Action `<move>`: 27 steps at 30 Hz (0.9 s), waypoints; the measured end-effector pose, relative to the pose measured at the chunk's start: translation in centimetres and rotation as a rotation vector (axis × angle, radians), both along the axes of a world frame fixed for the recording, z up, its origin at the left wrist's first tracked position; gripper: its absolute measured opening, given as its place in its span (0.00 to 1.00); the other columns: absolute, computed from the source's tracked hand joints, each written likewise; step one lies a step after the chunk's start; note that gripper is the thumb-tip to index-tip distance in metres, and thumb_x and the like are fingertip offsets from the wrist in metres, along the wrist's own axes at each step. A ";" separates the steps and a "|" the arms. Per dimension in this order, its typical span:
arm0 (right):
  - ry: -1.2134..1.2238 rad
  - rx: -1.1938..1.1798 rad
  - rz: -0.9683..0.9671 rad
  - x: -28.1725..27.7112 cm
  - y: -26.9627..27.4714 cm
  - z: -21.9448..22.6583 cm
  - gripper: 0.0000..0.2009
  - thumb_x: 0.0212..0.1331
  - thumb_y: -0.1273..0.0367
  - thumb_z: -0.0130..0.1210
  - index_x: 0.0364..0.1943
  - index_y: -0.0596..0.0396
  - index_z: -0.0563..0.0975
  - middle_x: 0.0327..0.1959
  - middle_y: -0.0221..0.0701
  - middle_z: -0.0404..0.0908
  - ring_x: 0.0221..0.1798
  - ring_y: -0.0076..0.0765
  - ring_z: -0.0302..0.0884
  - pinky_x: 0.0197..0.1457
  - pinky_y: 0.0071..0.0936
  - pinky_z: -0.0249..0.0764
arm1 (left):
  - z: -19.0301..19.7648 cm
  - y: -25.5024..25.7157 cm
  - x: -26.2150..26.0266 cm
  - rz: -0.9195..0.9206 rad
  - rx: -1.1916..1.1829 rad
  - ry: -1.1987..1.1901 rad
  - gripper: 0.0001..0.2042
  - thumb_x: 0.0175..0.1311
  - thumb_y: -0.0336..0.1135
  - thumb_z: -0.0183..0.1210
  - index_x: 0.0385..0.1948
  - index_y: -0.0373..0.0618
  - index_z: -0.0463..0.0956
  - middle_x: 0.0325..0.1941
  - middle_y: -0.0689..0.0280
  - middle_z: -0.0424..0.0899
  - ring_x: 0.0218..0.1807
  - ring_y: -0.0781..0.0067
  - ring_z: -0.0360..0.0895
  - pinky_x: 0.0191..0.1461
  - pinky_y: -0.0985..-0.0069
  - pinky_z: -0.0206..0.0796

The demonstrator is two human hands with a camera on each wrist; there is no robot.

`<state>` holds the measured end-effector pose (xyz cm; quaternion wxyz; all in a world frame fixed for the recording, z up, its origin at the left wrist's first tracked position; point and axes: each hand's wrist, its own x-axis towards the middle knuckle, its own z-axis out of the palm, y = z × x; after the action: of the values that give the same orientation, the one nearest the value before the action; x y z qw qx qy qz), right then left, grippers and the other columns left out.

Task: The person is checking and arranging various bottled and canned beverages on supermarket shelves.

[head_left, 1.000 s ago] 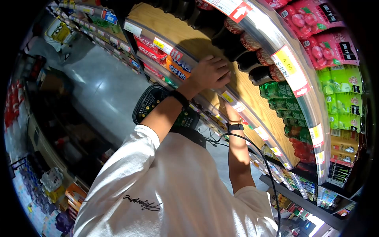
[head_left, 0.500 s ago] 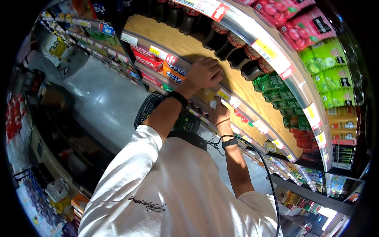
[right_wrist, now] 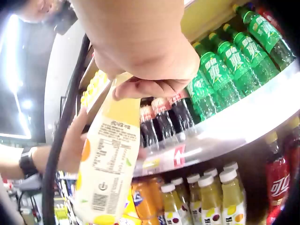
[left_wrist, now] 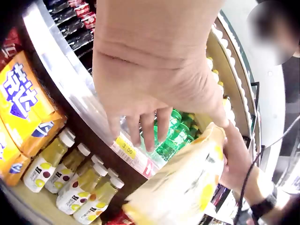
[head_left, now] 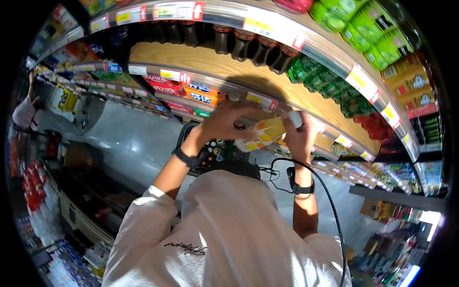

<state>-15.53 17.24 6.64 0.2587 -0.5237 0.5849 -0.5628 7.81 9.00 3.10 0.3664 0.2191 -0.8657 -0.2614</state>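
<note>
A juice bottle [head_left: 265,134] with pale yellow contents, a fruit-printed label and a white cap is tilted in front of the shelf edge. My right hand [head_left: 301,138] grips it near the neck; in the right wrist view the curled fingers [right_wrist: 154,88] wrap its upper part, and printed text faces that camera. My left hand [head_left: 224,122] is beside the bottle's lower end, its fingers [left_wrist: 147,129] extended and spread in the left wrist view. Similar juice bottles [right_wrist: 208,194] stand in a group on the shelf below.
A dark basket [head_left: 229,154] holding several bottles is below my hands. Green soda bottles [right_wrist: 215,79] and cola bottles [head_left: 244,45] line the shelf above. Orange packs [left_wrist: 21,101] sit beside the juice bottles. A black cable [head_left: 330,201] runs past my right arm. A person [head_left: 28,112] is at far left.
My right hand has come out from under the shelf edge with the juice bottle. My left hand has left the shelf edge and moved down beside the bottle. The head view has turned.
</note>
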 end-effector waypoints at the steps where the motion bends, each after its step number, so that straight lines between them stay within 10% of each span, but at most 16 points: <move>1: -0.155 0.193 0.011 -0.5 0.5 2.1 0.07 0.67 0.69 0.68 0.36 0.58 0.83 0.24 0.19 0.79 0.23 0.11 0.68 0.24 0.17 0.64 | 0.2 1.2 0.3 -0.072 -0.132 -0.096 0.30 0.61 0.47 0.75 0.60 0.39 0.79 0.60 0.51 0.82 0.60 0.57 0.81 0.67 0.62 0.71; 2: -0.245 0.200 0.020 -1.2 0.4 2.3 0.08 0.68 0.67 0.67 0.35 0.56 0.83 0.23 0.19 0.77 0.22 0.11 0.66 0.22 0.17 0.61 | -0.4 2.4 0.5 -0.094 -0.132 -0.104 0.30 0.61 0.47 0.75 0.60 0.39 0.79 0.60 0.51 0.82 0.60 0.57 0.81 0.67 0.62 0.71; 4: -0.366 0.264 0.026 -1.6 0.5 3.3 0.10 0.70 0.62 0.64 0.36 0.54 0.84 0.22 0.18 0.76 0.19 0.12 0.63 0.20 0.19 0.57 | -2.1 4.3 0.9 -0.236 0.816 0.034 0.30 0.61 0.43 0.76 0.61 0.34 0.77 0.59 0.54 0.83 0.59 0.66 0.81 0.64 0.67 0.72; 11: -0.245 0.424 0.337 -2.2 0.4 1.9 0.12 0.68 0.65 0.66 0.49 0.56 0.82 0.30 0.22 0.82 0.23 0.13 0.72 0.22 0.17 0.66 | -3.7 4.9 2.0 -0.143 0.762 0.094 0.28 0.64 0.35 0.73 0.64 0.34 0.74 0.56 0.60 0.84 0.55 0.71 0.81 0.62 0.69 0.73; 16: -0.078 0.409 0.595 -1.1 -0.6 -4.3 0.18 0.65 0.69 0.69 0.57 0.57 0.80 0.36 0.23 0.83 0.33 0.15 0.79 0.33 0.20 0.79 | -8.2 4.0 3.8 0.046 0.536 -0.076 0.27 0.62 0.31 0.70 0.62 0.35 0.75 0.56 0.48 0.84 0.59 0.50 0.80 0.67 0.64 0.70; 22: 0.470 0.339 0.340 1.7 -3.2 -10.8 0.23 0.65 0.57 0.66 0.59 0.52 0.79 0.32 0.47 0.88 0.38 0.58 0.88 0.43 0.49 0.84 | -10.4 6.1 8.5 0.060 0.969 0.098 0.19 0.75 0.30 0.62 0.64 0.37 0.74 0.51 0.61 0.89 0.53 0.75 0.83 0.56 0.71 0.76; 27: 0.538 0.300 0.198 1.8 -5.6 -13.9 0.21 0.69 0.55 0.62 0.57 0.53 0.80 0.34 0.47 0.88 0.38 0.57 0.89 0.42 0.46 0.84 | -14.6 8.3 13.6 0.238 1.008 0.084 0.17 0.80 0.35 0.58 0.65 0.40 0.75 0.56 0.68 0.85 0.59 0.77 0.78 0.65 0.74 0.71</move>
<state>-13.70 11.62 -7.23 0.2228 -0.6641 0.6548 -0.2837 21.39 17.26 -11.53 0.2770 0.4547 -0.5859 -0.6110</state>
